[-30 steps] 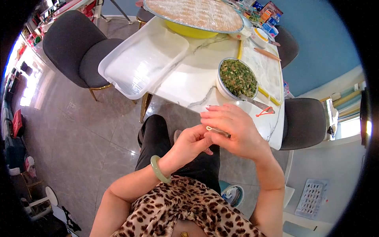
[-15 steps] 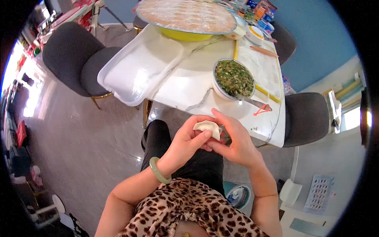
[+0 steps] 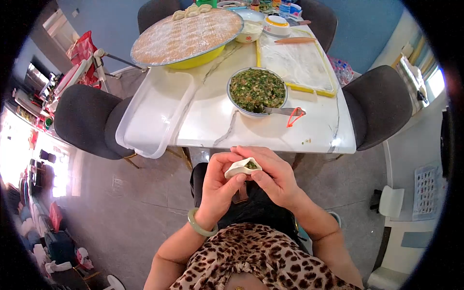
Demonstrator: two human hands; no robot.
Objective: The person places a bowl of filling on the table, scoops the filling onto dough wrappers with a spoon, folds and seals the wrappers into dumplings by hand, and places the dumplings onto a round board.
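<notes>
Between both hands, just off the table's near edge, a white dumpling wrapper (image 3: 237,169) is folded over green filling, which shows at its right end. My left hand (image 3: 217,179), with a pale green bangle on the wrist, grips its left side, thumb in front. My right hand (image 3: 274,176) closes on the right side, its thumb at the opening. Beyond the hands stands a bowl of chopped green filling (image 3: 256,89), with a flat metal utensil (image 3: 280,111) tied with an orange loop resting in it.
A floured round tray (image 3: 188,36) with several dumplings on its far edge rests on a yellow basin (image 3: 198,59). A clear plastic bin (image 3: 152,113) overhangs the table's left edge. At the right lie a floured board (image 3: 295,60) and a rolling pin (image 3: 295,40). Dark chairs flank the table.
The view has turned and shifted, bringing dumplings on the round tray into sight. Both hands have turned the wrapper, so its filling now shows at the right end.
</notes>
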